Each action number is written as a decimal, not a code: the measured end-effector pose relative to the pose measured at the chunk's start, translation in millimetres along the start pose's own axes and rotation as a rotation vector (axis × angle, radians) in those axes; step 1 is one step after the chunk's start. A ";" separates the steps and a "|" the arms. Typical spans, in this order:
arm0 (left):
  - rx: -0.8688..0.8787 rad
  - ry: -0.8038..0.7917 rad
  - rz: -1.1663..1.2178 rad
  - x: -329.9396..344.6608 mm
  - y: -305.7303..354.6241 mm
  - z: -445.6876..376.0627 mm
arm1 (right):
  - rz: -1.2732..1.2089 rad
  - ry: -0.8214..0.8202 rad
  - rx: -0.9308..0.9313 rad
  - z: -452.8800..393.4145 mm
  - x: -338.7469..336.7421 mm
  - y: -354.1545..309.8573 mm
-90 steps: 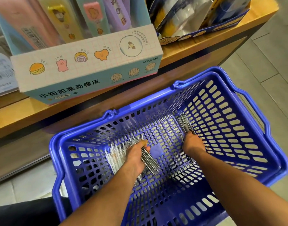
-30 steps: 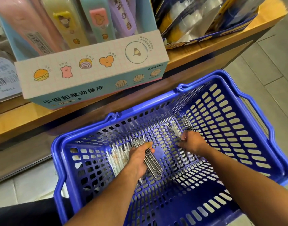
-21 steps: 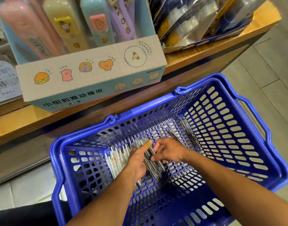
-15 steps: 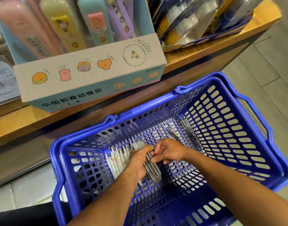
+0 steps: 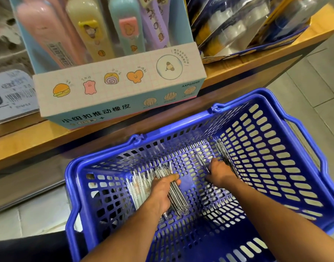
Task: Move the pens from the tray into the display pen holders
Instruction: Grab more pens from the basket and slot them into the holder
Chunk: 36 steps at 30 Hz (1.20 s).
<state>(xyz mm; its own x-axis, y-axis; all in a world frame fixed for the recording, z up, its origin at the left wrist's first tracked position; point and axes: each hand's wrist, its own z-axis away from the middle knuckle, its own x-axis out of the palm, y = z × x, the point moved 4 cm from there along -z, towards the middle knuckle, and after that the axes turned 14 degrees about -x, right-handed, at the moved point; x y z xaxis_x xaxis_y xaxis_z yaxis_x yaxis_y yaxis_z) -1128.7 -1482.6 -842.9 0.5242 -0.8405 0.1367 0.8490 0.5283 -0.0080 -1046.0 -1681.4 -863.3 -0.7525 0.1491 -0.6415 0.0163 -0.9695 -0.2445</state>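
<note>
Pens (image 5: 178, 195) are all down in the blue basket (image 5: 287, 161), which I take to be the tray the task means; none has reached a display holder, and I see no pen holder anywhere in this view. So I judge the job to be at its gathering stage, with the whole transfer left to do.

My left hand (image 5: 162, 193) has its fingers and thumb curled round a bundle of dark, slim pens, held just above the basket floor. Just beside it, toward the left wall, lies a row of pale pens (image 5: 138, 183). My right hand (image 5: 218, 171) is down among a loose few pens near the right wall (image 5: 225, 157); its fingertips are hidden behind the knuckles, so I cannot tell whether it grasps any or only touches them. One stray pen (image 5: 201, 160) lies just left of that hand.

Beyond the basket, on the wooden shelf (image 5: 257, 61), stands a printed carton (image 5: 115, 87) holding tall pastel cases in pink, yellow, teal and purple. To its right a dark blue display box (image 5: 238, 52) holds clear-packed goods, and a price label (image 5: 11, 91) sits at the far left.
</note>
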 end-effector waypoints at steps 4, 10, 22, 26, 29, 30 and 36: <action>0.025 -0.004 -0.004 1.9 -0.8 0.7 | -0.519 -0.108 -0.142 13.9 -8.2 -33.9; 0.075 -0.137 0.088 9.1 1.3 4.4 | -0.670 -0.151 -0.316 43.3 -11.8 -80.8; 0.054 -0.042 0.035 4.4 0.8 4.1 | -0.566 0.231 -0.069 35.3 -34.0 -31.9; 0.034 -0.033 0.017 0.4 2.2 5.5 | -0.105 0.371 0.161 31.5 -33.1 16.7; 0.040 -0.027 0.004 0.1 3.1 6.1 | 0.087 0.283 0.177 28.7 -25.2 25.0; 0.042 -0.028 0.013 0.1 2.8 6.6 | 0.130 0.269 0.169 26.7 -23.6 24.8; 0.035 -0.041 0.041 -2.7 4.9 5.1 | 0.151 0.252 0.168 16.0 -15.1 25.4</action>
<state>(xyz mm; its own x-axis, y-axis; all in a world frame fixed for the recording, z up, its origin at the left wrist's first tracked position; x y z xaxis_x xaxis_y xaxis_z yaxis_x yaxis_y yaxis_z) -1126.3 -1477.1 -838.2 0.5547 -0.8129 0.1778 0.8238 0.5665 0.0202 -1044.7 -1711.4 -848.2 -0.5630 0.0245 -0.8261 -0.0093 -0.9997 -0.0233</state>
